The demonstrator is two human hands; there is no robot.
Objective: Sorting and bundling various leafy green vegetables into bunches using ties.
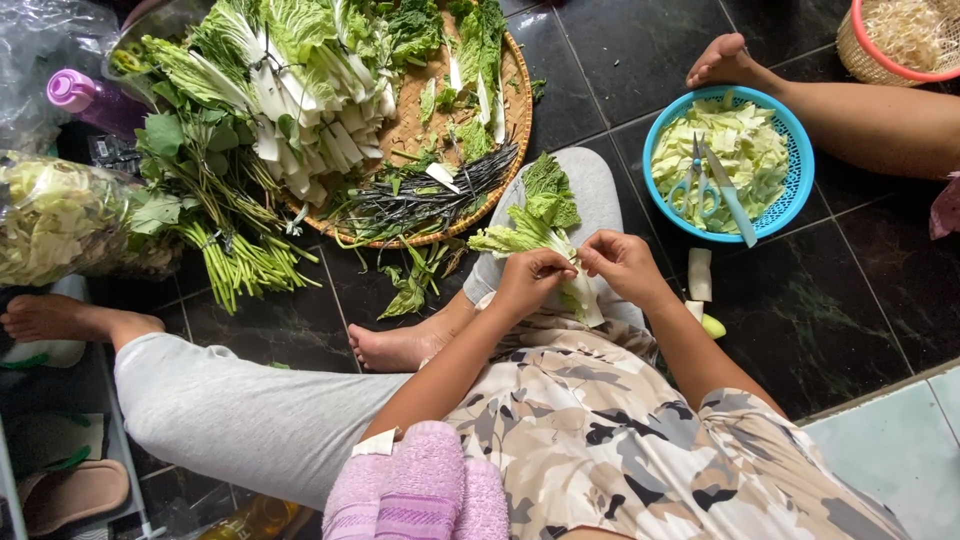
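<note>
I sit on a dark tiled floor and hold a green cabbage leaf (pixel 535 215) over my knee. My left hand (pixel 528 278) grips its white stalk from the left. My right hand (pixel 622 264) pinches the same stalk from the right, fingertips close to the left hand's. The leaf's frilly green top points away from me. A blue plastic basket (pixel 797 185) of torn pale leaves stands to the right, with scissors (pixel 692 185) and a knife (pixel 732 200) lying on the leaves.
A round woven tray (pixel 515 110) piled with leafy greens lies ahead on the left. Bundled stalks (pixel 235 255) and a clear bag of greens (pixel 60 215) lie beside it. Another person's leg (pixel 860 115) stretches in from the right, near a red-rimmed basket (pixel 880 60).
</note>
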